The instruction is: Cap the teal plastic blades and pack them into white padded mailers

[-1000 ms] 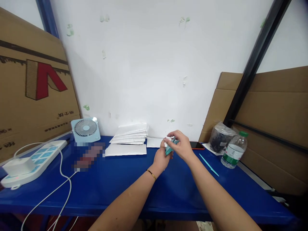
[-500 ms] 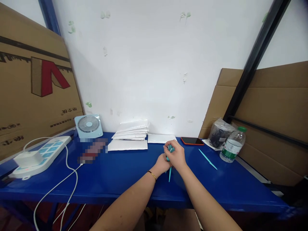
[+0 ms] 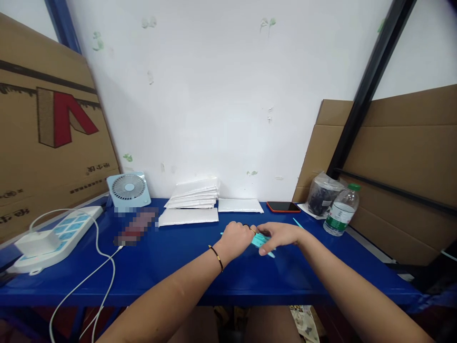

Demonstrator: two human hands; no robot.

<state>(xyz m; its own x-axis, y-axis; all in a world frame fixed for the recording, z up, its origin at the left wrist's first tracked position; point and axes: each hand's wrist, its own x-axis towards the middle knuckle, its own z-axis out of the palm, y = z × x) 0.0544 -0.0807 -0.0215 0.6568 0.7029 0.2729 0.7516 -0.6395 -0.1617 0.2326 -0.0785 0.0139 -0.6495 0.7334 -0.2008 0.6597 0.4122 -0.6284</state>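
Slim turquoise plastic sticks point(image 3: 260, 239) lie in a bundle between my two hands, low over the blue table. My left hand point(image 3: 235, 239) is closed around one end, and a thin turquoise tip pokes out past its far side. A dark band and a gold-coloured ring show at its fingers. My right hand point(image 3: 280, 234) is bent over the other end, its thumb in front and its fingers behind the bundle. Most of the bundle is hidden by the hands. A loose turquoise stick point(image 3: 297, 223) lies beyond my right wrist, partly covered by it.
White padded packets point(image 3: 193, 195) are stacked at the wall, with another white packet point(image 3: 241, 205) beside them. A phone point(image 3: 283, 206), a bottle point(image 3: 342, 212) and a bagged dark container point(image 3: 323, 196) stand right. Left are a fan point(image 3: 129, 188), a power strip point(image 3: 67, 233) and cables.
My hands have turned from stacked one above the other to side by side. The bundle has gone from upright to lying nearly flat, and my right forearm has swung out rightward. The view shifted slightly.
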